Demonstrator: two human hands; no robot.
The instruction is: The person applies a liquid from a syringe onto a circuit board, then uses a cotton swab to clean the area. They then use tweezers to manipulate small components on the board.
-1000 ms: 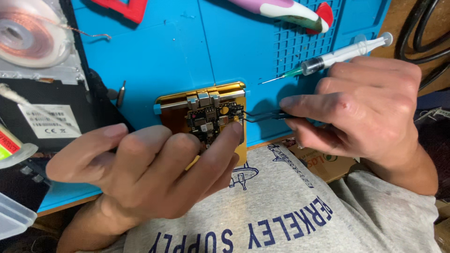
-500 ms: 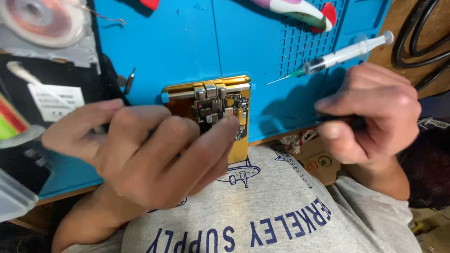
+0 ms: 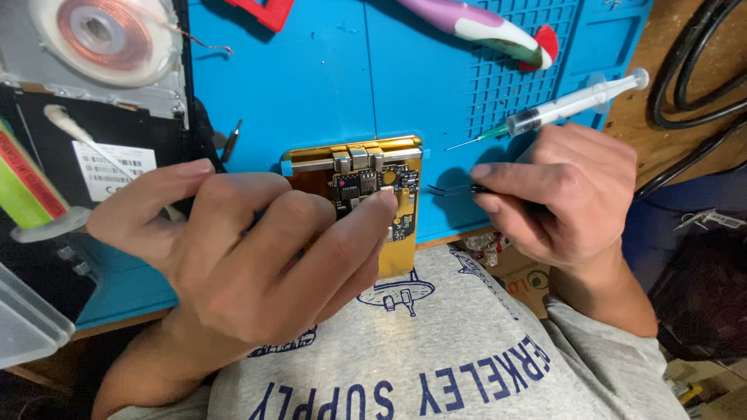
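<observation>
Now my right hand (image 3: pixel 564 194), pinching the tweezers (image 3: pixel 451 189), has drawn rightward off the opened gold phone (image 3: pixel 373 198); my left hand (image 3: pixel 249 257) still presses its near edge on the blue mat (image 3: pixel 311 85).

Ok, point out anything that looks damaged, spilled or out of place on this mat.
Nothing looks spilled or broken. The gold phone lies opened, circuit board bare, under the left hand. It overhangs the blue mat's near edge. The right hand holds tweezers beside it; a syringe lies behind.
</observation>
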